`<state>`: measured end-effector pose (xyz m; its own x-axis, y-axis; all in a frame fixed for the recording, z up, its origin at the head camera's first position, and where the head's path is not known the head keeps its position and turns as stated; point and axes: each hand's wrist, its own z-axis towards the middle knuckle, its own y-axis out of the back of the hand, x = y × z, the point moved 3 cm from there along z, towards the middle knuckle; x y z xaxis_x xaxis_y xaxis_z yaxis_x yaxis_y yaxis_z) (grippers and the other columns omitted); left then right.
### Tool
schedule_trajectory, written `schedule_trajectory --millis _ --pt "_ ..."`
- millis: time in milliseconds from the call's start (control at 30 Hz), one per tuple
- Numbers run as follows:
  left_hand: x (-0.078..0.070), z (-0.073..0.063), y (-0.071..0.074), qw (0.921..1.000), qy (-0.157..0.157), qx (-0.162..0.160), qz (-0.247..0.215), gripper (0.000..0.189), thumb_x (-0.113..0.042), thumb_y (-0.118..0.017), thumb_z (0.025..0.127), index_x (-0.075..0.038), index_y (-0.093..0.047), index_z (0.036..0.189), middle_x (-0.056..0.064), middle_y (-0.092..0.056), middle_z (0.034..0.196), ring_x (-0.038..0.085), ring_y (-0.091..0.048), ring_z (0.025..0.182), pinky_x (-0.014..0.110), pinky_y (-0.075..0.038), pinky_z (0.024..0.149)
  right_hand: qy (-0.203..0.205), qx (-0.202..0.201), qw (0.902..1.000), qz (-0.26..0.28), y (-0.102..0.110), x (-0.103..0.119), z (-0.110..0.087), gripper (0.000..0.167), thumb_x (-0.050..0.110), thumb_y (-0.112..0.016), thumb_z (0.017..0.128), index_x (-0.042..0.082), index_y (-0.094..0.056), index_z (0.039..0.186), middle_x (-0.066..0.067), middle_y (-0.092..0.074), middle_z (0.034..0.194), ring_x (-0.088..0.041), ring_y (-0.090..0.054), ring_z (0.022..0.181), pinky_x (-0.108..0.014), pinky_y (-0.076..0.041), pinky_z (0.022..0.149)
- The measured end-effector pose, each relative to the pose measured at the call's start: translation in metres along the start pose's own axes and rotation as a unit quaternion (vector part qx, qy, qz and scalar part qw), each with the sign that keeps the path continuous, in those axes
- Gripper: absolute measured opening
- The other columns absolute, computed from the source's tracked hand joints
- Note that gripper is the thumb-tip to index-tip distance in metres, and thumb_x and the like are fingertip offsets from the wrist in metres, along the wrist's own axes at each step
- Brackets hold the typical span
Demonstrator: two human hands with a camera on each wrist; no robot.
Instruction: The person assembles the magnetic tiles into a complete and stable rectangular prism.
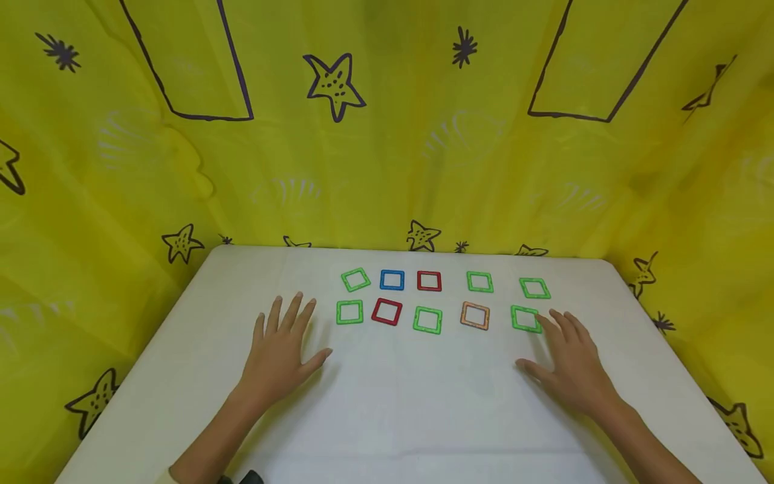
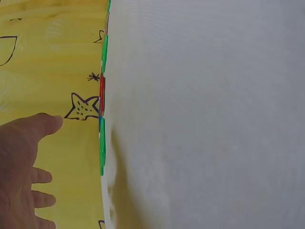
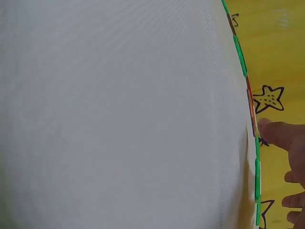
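Two rows of square plastic frames lie flat on the white table. In the back row are a blue frame (image 1: 392,271), a red frame (image 1: 429,272) and several green ones. The front row has another red frame (image 1: 381,323), an orange frame (image 1: 475,304) and more green ones. My left hand (image 1: 279,353), fingers spread and holding nothing, hovers left of the front row's leftmost green frame (image 1: 349,323). With fingers apart, my right hand (image 1: 571,366) is over the table at the right; its index fingertip overlaps the edge of the rightmost front green frame (image 1: 523,329) in the head view.
The white tabletop (image 1: 411,403) stretches from the frames toward me. A yellow curtain (image 1: 387,154) with drawn stars and shells hangs behind the table and along both sides. A dark object (image 1: 250,477) shows at the bottom edge by my left forearm.
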<state>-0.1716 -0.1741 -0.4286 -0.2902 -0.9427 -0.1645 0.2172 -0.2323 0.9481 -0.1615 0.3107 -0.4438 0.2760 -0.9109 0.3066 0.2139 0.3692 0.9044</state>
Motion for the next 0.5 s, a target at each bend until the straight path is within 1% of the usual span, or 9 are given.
schedule_trajectory --millis 133,300,367,500 --pt "-0.007 0.005 -0.006 0.9999 -0.012 0.004 0.001 0.090 -0.052 -0.076 0.091 -0.009 -0.041 0.161 0.021 -0.034 0.166 0.051 -0.023 0.152 0.073 -0.025 0.116 0.004 0.011 0.9999 0.005 -0.003 0.001 0.002 0.093 0.037 -0.088 0.083 -0.006 -0.043 0.152 -0.037 -0.032 0.156 -0.058 -0.021 0.144 -0.075 -0.014 0.116" --pt "-0.018 0.007 -0.013 0.9994 -0.031 0.012 -0.006 0.090 -0.051 -0.078 0.091 -0.008 -0.041 0.161 0.022 -0.034 0.166 0.051 -0.026 0.151 0.072 -0.028 0.115 0.014 0.019 0.9997 0.007 -0.006 0.003 0.005 0.095 0.036 -0.090 0.082 -0.004 -0.043 0.154 -0.035 -0.032 0.157 -0.057 -0.019 0.146 -0.074 -0.013 0.117" --pt "-0.022 0.008 -0.015 0.9991 -0.038 0.011 -0.014 0.090 -0.050 -0.078 0.090 -0.008 -0.041 0.161 0.022 -0.034 0.166 0.050 -0.027 0.151 0.072 -0.029 0.115 0.016 0.021 0.9996 0.007 -0.008 0.005 0.006 0.095 0.036 -0.090 0.082 -0.004 -0.042 0.154 -0.035 -0.032 0.158 -0.057 -0.020 0.146 -0.075 -0.015 0.116" --pt "-0.030 0.009 -0.018 0.9984 -0.052 0.009 -0.021 0.088 -0.048 -0.079 0.090 -0.008 -0.042 0.160 0.022 -0.036 0.165 0.049 -0.029 0.150 0.070 -0.030 0.115 0.007 0.031 0.9994 0.011 -0.008 0.008 0.008 0.095 0.035 -0.090 0.082 -0.003 -0.042 0.155 -0.035 -0.032 0.158 -0.057 -0.021 0.145 -0.077 -0.019 0.113"
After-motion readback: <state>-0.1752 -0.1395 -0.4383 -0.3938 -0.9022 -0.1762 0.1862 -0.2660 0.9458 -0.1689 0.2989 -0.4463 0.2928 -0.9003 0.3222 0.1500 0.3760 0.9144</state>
